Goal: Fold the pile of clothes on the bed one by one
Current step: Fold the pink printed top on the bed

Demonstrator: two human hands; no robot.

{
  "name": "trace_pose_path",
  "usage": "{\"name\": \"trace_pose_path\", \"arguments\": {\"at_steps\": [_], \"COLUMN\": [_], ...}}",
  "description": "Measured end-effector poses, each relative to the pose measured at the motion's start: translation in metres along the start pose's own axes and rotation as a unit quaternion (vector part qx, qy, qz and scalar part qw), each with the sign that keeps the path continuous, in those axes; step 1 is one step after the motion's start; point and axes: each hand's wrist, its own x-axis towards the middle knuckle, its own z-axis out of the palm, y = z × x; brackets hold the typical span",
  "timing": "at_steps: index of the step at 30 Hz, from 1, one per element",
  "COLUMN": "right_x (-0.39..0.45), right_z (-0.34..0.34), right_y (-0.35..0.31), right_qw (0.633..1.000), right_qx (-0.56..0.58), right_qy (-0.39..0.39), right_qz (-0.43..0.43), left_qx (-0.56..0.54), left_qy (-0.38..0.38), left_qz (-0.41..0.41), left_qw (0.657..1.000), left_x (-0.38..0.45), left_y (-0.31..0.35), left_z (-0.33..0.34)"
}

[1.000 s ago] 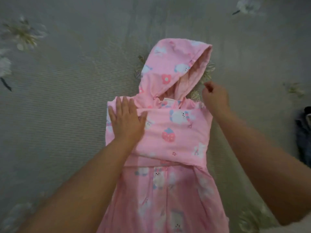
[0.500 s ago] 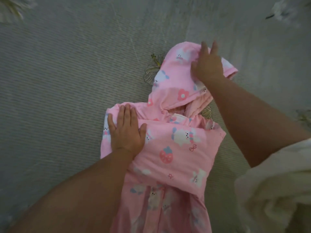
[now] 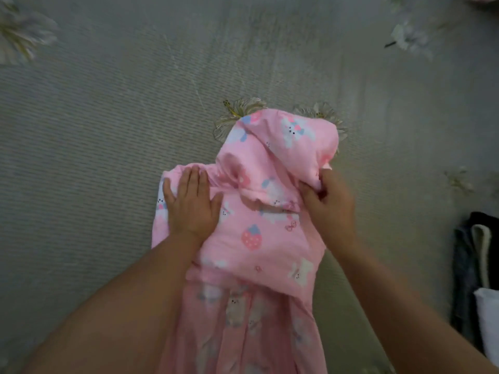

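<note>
A pink hooded garment printed with bears and strawberries lies on the bed in the middle of the head view, its sleeves folded across the chest. Its hood is doubled down toward the collar. My left hand lies flat with straight fingers on the garment's left shoulder, pressing it down. My right hand grips the hood's edge at the right of the collar, fingers curled round the cloth. The lower skirt part runs down between my forearms and out of the frame.
The bed is covered by a grey-green ribbed spread with pale embroidered flowers. At the right edge lies a pile of dark and white clothes.
My right hand went from beside the collar up to the hood's top, then pulled the hood down toward the collar and now grips its edge. My left hand stayed pressed on the left shoulder.
</note>
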Motion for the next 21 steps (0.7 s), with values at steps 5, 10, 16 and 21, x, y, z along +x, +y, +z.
{"name": "trace_pose_path", "arguments": {"at_steps": [5,10,16,21], "right_x": [-0.139,-0.233,-0.256,-0.209], "right_z": [-0.026,0.001,-0.001,-0.040], "right_y": [-0.022,-0.031,-0.021,-0.008], "right_qw": [0.997,0.988,0.930,0.936], "right_qx": [0.012,-0.015,0.197,0.175], "right_qy": [-0.029,-0.151,-0.224,-0.022], "right_qz": [-0.071,-0.006,0.213,0.305], "left_qx": [-0.204,-0.430,-0.416,-0.246], "left_qy": [0.002,0.056,-0.184,-0.056], "left_qz": [0.011,-0.109,-0.236,-0.055], "left_qw": [0.979,0.895,0.859,0.966], "left_x": [-0.010,-0.069,-0.124,-0.147], "left_y": [-0.006,0.004,0.033,0.023], "left_z": [-0.019,-0.066,-0.057,-0.043]}}
